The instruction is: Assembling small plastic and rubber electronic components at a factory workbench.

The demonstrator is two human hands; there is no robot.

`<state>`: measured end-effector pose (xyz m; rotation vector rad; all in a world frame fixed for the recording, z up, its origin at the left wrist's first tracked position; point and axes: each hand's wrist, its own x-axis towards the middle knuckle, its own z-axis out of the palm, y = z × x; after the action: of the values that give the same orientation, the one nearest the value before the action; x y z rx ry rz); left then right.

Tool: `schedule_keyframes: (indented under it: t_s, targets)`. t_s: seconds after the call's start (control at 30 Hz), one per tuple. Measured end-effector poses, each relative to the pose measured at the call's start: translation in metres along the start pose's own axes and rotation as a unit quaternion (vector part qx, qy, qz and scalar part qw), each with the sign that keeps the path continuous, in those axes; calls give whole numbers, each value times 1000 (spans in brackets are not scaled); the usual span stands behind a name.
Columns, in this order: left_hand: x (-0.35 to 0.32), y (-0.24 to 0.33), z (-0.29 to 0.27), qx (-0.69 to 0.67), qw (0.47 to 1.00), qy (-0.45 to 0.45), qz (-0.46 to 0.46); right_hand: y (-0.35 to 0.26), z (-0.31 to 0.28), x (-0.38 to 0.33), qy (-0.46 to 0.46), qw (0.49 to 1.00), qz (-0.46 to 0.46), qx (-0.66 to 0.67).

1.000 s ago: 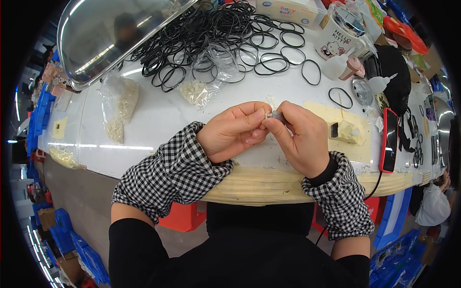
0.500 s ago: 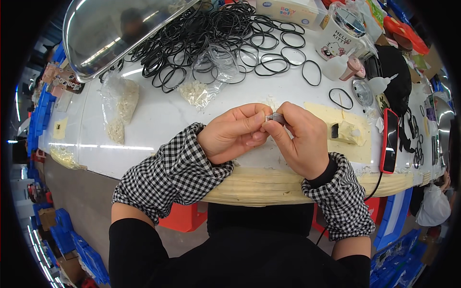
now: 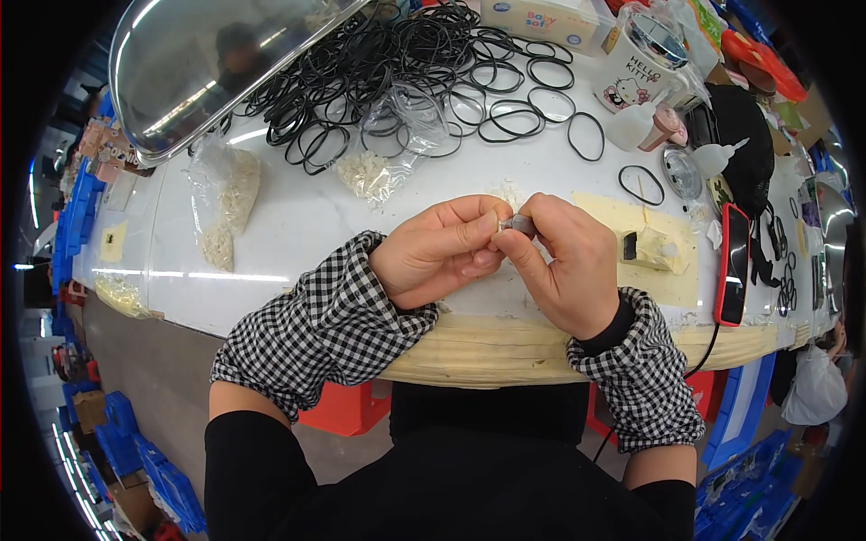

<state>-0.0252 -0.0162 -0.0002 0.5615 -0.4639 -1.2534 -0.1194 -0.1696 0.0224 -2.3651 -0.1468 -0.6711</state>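
Left hand (image 3: 442, 252): grip pinching small pale piece (image 3: 502, 226). Right hand (image 3: 570, 261): grip pinching small grey object (image 3: 519, 224), just right of pale piece, over near side of table (image 3: 307, 207). Black bands (image 3: 397, 54) heaped far; clear bag of pale bits (image 3: 238, 191) left.

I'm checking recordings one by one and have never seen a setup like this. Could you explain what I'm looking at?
There is no machine here: a person works with two bare hands. The view comes from a wide fisheye camera worn on the head, looking down, so straight edges bend near the rim.

The right hand grips a small grey piece; the left hand pinches a small pale piece, mostly hidden.

On the white table lie a heap of black loops, two clear bags with pale bits and, at the right, a red-edged phone.
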Motion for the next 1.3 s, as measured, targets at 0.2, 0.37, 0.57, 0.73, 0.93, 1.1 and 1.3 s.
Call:
schedule_keyframes:
  t_s: [0.2, 0.37, 0.57, 0.73, 0.93, 1.1, 1.3]
  targets:
    - [0, 1, 0, -1, 1000, 4, -2, 0, -1, 0, -2, 1000, -1, -12]
    - [0, 0, 0, -4, 1000, 3, -3, 1, 0, 0, 16, 1000, -12, -19]
    - [-1, 3, 1, -1, 1000, 2, -7, 1, -1, 0, 7, 1000, -10, -20]
    - [-1, 2, 2, 6, 1000, 14, -6, 0, -4, 0, -11, 1000, -6, -15]
    - [-1, 4, -1, 30, 999, 11, 7, 1, -8, 4, -68, 989, 5, 133]
    - [-1, 7, 6, 104, 990, 95, 12, 6, -17, 6, -47, 979, 100, 173]
    - [-1, 9, 5, 159, 978, 136, 15, 5, -16, 8, -7, 975, 161, 151]
